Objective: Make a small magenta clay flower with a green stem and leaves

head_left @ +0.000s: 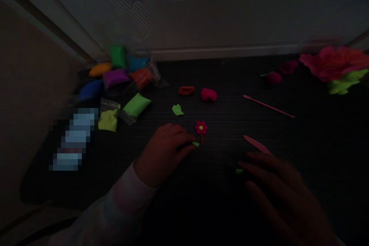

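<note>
My left hand [165, 152] is closed in a pinch on a small piece of light green modelling clay [195, 144]. That piece is beside the brown stem [201, 138] of a small clay flower [201, 127] with pink petals and a yellow centre, lying on the dark table. Lower right, my right hand [281, 190] is dim, its fingers stretched and apart. Another light green clay bit [239, 170] shows by its fingertips, seemingly on the table. Behind that hand lies a pink modelling knife [258, 145], partly covered by the fingers.
Packets of coloured clay, including a green one [136, 105] and a purple one [116, 78], lie at the left. Loose lumps in green [178, 110], red [186, 90] and pink [209, 94] sit mid-table. A thin pink tool [268, 106] and pink artificial flowers [336, 63] are at right.
</note>
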Tool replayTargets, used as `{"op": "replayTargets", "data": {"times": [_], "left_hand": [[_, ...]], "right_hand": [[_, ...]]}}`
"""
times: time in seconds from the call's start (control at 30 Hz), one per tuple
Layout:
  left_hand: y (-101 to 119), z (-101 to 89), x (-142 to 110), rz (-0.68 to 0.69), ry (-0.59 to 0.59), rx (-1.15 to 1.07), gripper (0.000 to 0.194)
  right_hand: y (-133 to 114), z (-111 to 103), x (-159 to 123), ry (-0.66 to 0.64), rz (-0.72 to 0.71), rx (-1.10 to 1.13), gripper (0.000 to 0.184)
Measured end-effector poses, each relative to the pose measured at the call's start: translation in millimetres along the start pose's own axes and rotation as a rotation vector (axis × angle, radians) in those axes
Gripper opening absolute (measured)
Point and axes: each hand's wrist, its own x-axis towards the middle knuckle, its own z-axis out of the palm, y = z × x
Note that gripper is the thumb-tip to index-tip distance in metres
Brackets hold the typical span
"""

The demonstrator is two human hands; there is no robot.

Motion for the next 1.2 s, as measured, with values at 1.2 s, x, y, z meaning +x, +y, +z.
{"op": "replayTargets", "data": {"times": [1.2], "left_hand": [[63.2, -80.7, 23.3, 0.033, 0.89, -0.405, 0.012]], "right_hand": [[7.8, 13.8, 3.4, 0.208, 0.237, 0.294, 0.023]]}}
